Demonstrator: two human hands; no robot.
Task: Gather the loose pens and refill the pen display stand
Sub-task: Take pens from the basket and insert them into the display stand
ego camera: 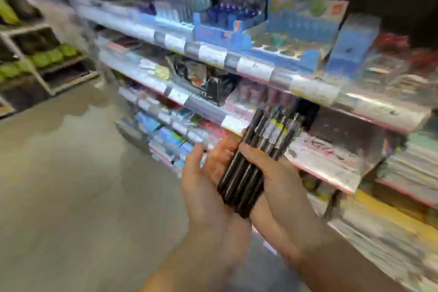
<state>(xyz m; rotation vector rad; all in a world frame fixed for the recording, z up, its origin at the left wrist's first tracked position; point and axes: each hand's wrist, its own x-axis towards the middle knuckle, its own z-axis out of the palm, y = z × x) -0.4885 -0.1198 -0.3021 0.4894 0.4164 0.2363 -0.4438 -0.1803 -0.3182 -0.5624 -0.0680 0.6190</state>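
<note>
1. The gathering part looked largely done, as a judgement from the scene: a bundle of slim black plastic pens (256,156), some with pale labels near their upper ends, was already collected in the person's hands.

2. The refilling part appeared not yet begun. No pen from the bundle stood in any holder, and which display was the target could not be told, since the picture was heavily blurred. Blue cardboard display boxes (294,40) sat on the top tier of the shop shelving (256,69), above and well apart from the bundle.

3. The right hand (279,178) held the pens, its thumb curled over the front of the bundle and its palm behind it.

4. The left hand (203,180) lay beside the bundle with fingers fairly straight, palm turned toward the pens; it seemed to steady them, though whether it truly touched them could not be told.

5. The pens lay side by side, tilted with upper ends leaning right, and projected well above the grip, in front of the lower shelves.

6. Remaining, by judgement: carrying the bundle to the stand and slotting the pens in.
</note>
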